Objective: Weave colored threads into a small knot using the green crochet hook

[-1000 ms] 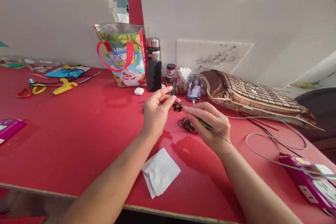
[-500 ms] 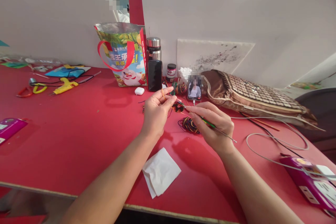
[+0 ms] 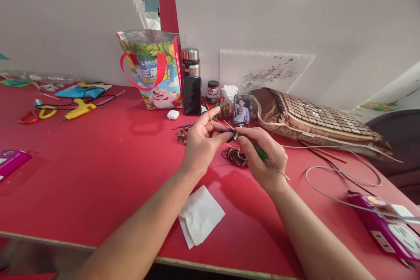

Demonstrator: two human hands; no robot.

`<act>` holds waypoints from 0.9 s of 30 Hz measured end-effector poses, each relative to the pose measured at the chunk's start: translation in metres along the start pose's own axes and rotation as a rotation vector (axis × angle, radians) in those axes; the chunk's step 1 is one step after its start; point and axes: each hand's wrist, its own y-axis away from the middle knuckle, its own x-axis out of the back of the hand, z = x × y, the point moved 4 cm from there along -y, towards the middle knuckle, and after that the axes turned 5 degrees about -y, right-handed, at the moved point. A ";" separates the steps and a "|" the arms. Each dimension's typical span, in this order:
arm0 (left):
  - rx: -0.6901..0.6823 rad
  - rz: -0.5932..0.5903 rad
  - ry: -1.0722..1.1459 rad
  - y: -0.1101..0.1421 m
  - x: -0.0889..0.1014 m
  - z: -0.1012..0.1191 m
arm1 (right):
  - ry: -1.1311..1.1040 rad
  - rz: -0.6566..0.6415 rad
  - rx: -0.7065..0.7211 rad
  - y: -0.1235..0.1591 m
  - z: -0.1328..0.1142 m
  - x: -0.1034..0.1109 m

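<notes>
My left hand [image 3: 204, 144] pinches a small dark crocheted piece [image 3: 229, 135] between thumb and fingers. An orange strand of yarn [image 3: 210, 120] runs over its raised index finger. In my right hand [image 3: 265, 155] is a crochet hook [image 3: 260, 152] with a green grip, its tip at the piece and its thin metal end pointing back towards me. Below the hands a loose coil of dark and orange yarn [image 3: 235, 156] lies on the red table. More multicoloured crochet work [image 3: 182, 135] rests just left of my left hand.
Ahead stand a printed bag [image 3: 154, 74], a black phone [image 3: 192, 95], a steel flask [image 3: 190, 62] and a phone with a picture on screen [image 3: 242, 110]. A folded tissue [image 3: 201, 216] lies nearer me. A yellow glue gun [image 3: 80, 109] is left, a purple power strip [image 3: 387, 227] right.
My left fingers have shifted slightly right and closed further over the piece. The hook has turned in my right hand, showing more of its green grip. Both hands stay close together.
</notes>
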 end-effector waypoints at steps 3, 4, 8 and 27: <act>0.009 -0.021 -0.049 0.002 -0.001 0.003 | 0.051 -0.002 0.053 -0.001 0.001 0.001; 0.010 -0.022 -0.060 0.002 -0.001 0.003 | 0.060 -0.002 0.060 -0.001 0.002 0.001; -0.002 0.006 -0.054 0.001 -0.002 0.004 | 0.066 0.027 0.069 0.000 0.004 0.001; -0.050 -0.054 -0.063 0.002 -0.001 0.006 | -0.331 0.070 -0.359 0.001 0.010 -0.004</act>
